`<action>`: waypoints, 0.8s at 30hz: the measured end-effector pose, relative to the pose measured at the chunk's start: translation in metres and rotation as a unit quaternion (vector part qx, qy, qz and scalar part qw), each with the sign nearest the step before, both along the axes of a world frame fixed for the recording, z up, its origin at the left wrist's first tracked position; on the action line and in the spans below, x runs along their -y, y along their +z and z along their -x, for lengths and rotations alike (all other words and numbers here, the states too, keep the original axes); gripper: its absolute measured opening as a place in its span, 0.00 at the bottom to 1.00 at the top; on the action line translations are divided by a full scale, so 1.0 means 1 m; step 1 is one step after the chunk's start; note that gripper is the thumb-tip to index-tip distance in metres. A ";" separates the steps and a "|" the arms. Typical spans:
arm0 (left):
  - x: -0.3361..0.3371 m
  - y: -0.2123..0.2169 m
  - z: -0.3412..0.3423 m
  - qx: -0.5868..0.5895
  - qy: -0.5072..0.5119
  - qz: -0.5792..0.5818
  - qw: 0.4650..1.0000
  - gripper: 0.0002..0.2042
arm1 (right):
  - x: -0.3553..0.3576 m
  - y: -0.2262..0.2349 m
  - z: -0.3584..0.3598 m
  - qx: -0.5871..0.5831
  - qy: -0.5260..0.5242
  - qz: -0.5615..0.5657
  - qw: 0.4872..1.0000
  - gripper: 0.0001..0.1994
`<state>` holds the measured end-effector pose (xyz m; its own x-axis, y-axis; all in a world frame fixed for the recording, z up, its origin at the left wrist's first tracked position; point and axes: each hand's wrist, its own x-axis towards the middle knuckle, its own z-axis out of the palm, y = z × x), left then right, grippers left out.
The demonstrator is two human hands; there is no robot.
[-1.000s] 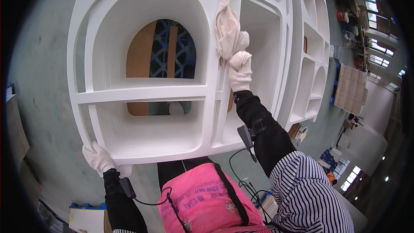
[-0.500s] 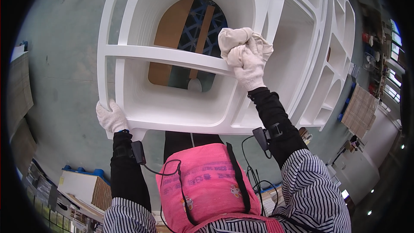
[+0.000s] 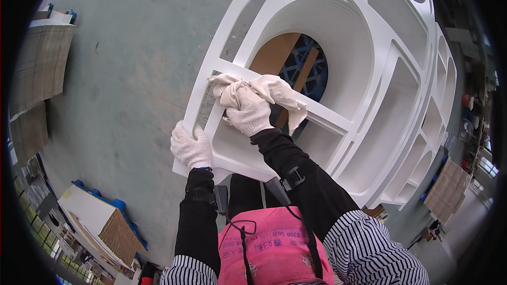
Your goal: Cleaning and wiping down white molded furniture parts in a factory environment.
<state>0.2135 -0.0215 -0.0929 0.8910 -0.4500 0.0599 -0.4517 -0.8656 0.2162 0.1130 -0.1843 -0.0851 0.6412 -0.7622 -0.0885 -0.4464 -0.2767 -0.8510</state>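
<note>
A big white frame-like furniture piece (image 3: 369, 142) with rounded openings stands in front of me. My right hand (image 3: 247, 111), in a white knit glove, presses a bunched cream cloth (image 3: 280, 94) onto the left part of its crossbar; a loose end of the cloth hangs over the bar's near side. My left hand (image 3: 191, 146), also gloved, is wrapped round the outer rim at the near left corner. The fingertips of both hands are partly hidden. Through the large opening behind the bar I see brown board (image 3: 274, 55) and a dark blue lattice (image 3: 306, 63).
Stacked boards (image 3: 97, 221) on a blue pallet lie at the lower left, and brown covered stacks (image 3: 45, 68) at the far left. Another brown stack (image 3: 448, 187) is on the right. The pink apron (image 3: 272, 248) hangs in front of my body.
My right hand has moved the cloth leftward along the crossbar, from its right end to its left. My view has shifted and turned, so the white piece appears further right and tilted.
</note>
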 end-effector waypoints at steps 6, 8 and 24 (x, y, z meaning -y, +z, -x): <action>-0.006 0.001 -0.008 0.003 -0.012 0.013 1.000 0.24 | 0.028 0.060 -0.040 0.094 0.164 0.216 0.958 0.11; 0.000 -0.002 -0.002 -0.009 -0.009 0.013 1.000 0.24 | 0.060 0.044 -0.020 -0.089 0.222 0.270 0.933 0.07; -0.017 0.084 0.152 -0.182 -0.644 -0.038 0.742 0.30 | -0.362 0.121 0.518 -0.539 0.170 -0.459 0.685 0.26</action>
